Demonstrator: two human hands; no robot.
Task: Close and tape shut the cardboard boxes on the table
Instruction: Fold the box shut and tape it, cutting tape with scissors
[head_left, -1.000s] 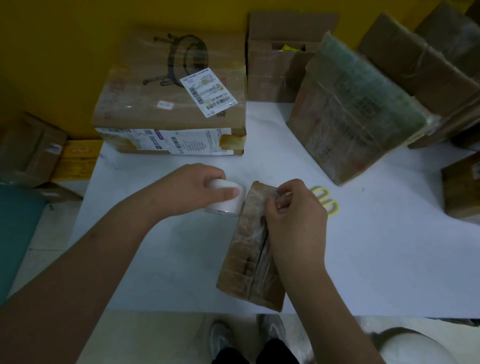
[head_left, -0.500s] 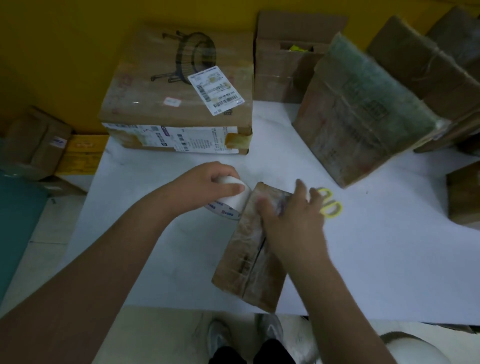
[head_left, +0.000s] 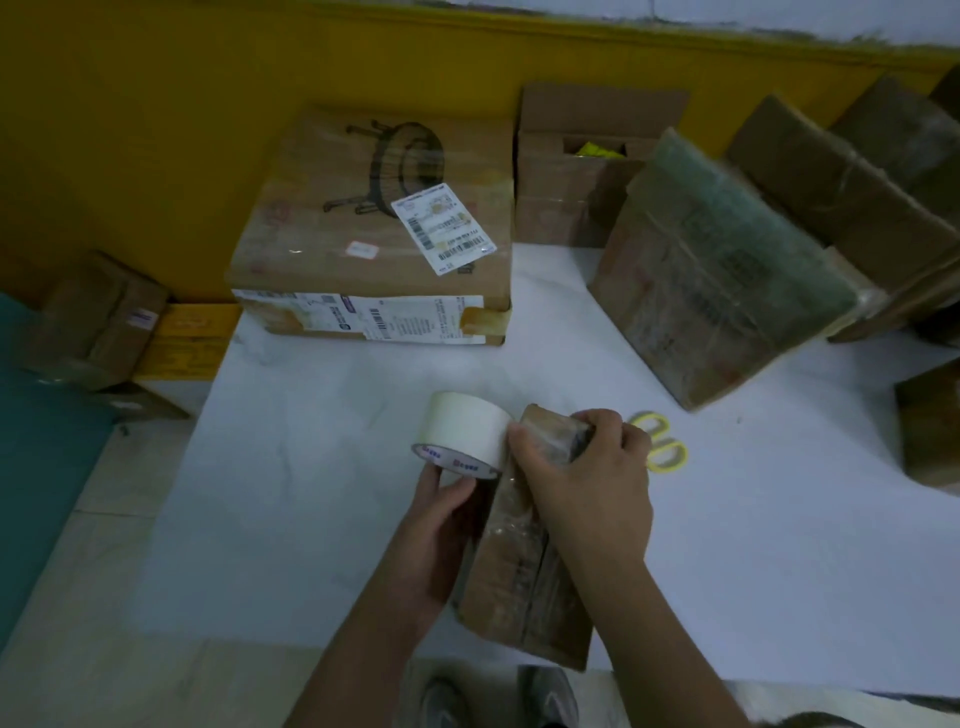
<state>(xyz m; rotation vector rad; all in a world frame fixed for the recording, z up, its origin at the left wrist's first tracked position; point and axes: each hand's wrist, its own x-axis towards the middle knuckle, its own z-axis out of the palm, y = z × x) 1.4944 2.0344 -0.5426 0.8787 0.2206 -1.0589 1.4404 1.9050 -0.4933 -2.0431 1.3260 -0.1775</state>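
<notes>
**Tape may go on crooked, and the box lies at the near edge**

Head view: the small cardboard box lies lengthwise at the near edge of the table, and its near end is at this edge or a little over it. I judge that a strong pull on the tape could drag the box off. The tape roll stands against the far left corner of the box, so a strip pulled at an angle may miss the seam or wrinkle.

The left hand holds the roll from below, with the fingers curled on it and the thumb on its rim. The right hand clamps the far end of the box, with the fingers bent over it and the thumb next to the roll. I cannot tell if a loose tape end is pinched there. Yellow scissors lie just beyond the right hand.
</notes>
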